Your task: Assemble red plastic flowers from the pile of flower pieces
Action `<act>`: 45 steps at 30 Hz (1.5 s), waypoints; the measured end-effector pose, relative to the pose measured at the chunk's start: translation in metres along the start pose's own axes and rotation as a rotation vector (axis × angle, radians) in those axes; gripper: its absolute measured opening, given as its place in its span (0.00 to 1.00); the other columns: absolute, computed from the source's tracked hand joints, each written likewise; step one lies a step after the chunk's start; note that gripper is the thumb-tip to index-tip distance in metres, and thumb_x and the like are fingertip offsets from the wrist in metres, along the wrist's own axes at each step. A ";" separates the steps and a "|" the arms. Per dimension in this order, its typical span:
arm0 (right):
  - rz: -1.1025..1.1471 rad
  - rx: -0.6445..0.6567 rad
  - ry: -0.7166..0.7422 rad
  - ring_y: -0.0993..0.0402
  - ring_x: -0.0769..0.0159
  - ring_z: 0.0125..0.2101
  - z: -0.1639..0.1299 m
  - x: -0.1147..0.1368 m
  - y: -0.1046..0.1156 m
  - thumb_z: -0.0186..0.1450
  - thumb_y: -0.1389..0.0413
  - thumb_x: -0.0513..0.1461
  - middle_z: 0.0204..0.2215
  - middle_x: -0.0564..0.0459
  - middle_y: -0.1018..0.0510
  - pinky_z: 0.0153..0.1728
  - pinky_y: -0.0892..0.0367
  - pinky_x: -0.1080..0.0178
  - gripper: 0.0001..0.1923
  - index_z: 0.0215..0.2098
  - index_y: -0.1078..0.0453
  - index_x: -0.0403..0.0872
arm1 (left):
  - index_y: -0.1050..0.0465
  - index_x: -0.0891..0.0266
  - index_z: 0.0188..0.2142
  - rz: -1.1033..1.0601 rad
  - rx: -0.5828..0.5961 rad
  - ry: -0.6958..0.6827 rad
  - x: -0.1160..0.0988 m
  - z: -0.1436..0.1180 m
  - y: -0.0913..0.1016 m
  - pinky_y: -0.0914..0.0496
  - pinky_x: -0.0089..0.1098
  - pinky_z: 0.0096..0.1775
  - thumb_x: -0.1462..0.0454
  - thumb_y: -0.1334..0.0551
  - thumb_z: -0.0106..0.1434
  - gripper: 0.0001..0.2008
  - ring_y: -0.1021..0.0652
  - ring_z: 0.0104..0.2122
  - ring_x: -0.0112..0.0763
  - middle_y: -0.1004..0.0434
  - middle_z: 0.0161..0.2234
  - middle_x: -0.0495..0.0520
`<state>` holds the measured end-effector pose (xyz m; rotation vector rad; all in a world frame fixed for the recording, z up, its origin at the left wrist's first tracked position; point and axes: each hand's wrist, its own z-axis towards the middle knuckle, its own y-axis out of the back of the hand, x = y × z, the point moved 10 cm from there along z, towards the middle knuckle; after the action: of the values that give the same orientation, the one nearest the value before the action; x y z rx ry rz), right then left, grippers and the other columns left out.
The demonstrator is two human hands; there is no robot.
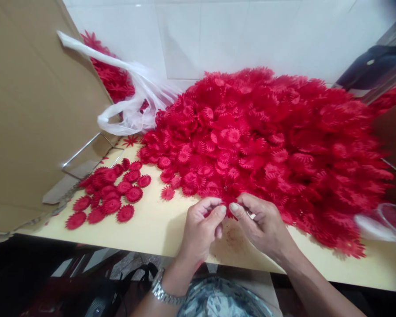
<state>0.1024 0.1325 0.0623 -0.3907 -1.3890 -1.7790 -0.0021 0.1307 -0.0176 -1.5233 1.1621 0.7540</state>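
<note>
The red fringed piece (230, 212) is at the front of the big heap (267, 145), between the fingertips of both hands and partly hidden by them, above the pale table (145, 229). The left hand (201, 224) has its thumb drawn in to the forefinger, nipping what looks like the near-left edge; the right hand (262, 222) does the same from the other side, its remaining fingers loosely curled. Whether a second layer or something thin is also caught in the right fingers, I cannot tell. The step in hand looks to be close fingertip work on one single piece, separating or fitting its layers. The next move seems to call for a light, even pinch from both thumbs, so that the thin fringe is neither bent nor torn. Well to the left, a cluster of layered rosettes (110, 204) lies apart from the heap.
</note>
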 end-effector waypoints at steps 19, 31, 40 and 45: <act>0.331 0.114 -0.026 0.44 0.76 0.18 -0.006 -0.007 -0.015 0.64 0.47 0.46 0.16 0.60 0.40 0.19 0.48 0.71 0.20 0.18 0.41 0.45 | 0.25 0.63 0.26 0.389 0.126 -0.356 -0.053 -0.017 -0.011 0.35 0.26 0.31 0.69 0.36 0.54 0.02 0.29 0.28 0.27 0.31 0.27 0.50; 0.344 0.052 0.010 0.42 0.75 0.20 -0.014 0.000 -0.007 0.65 0.48 0.39 0.18 0.59 0.39 0.21 0.46 0.69 0.16 0.20 0.41 0.46 | 0.26 0.62 0.22 -0.197 -0.061 -0.166 -0.017 -0.015 0.011 0.43 0.21 0.17 0.68 0.33 0.49 0.03 0.35 0.17 0.15 0.32 0.30 0.46; 0.290 0.049 -0.008 0.44 0.76 0.18 -0.017 0.001 -0.007 0.65 0.49 0.38 0.17 0.60 0.40 0.20 0.47 0.70 0.16 0.20 0.42 0.46 | 0.28 0.64 0.21 -0.318 -0.150 -0.125 -0.012 -0.014 0.017 0.47 0.20 0.16 0.68 0.32 0.46 0.05 0.34 0.14 0.13 0.30 0.28 0.46; 0.317 0.046 -0.019 0.43 0.76 0.18 -0.019 0.000 -0.004 0.65 0.49 0.39 0.16 0.59 0.39 0.19 0.46 0.70 0.17 0.19 0.42 0.46 | 0.31 0.64 0.21 -0.370 -0.206 -0.097 -0.012 -0.013 0.029 0.47 0.20 0.15 0.68 0.32 0.44 0.07 0.35 0.13 0.16 0.29 0.22 0.45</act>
<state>0.1039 0.1154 0.0528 -0.5703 -1.2982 -1.4856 -0.0341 0.1217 -0.0136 -1.7879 0.7170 0.6996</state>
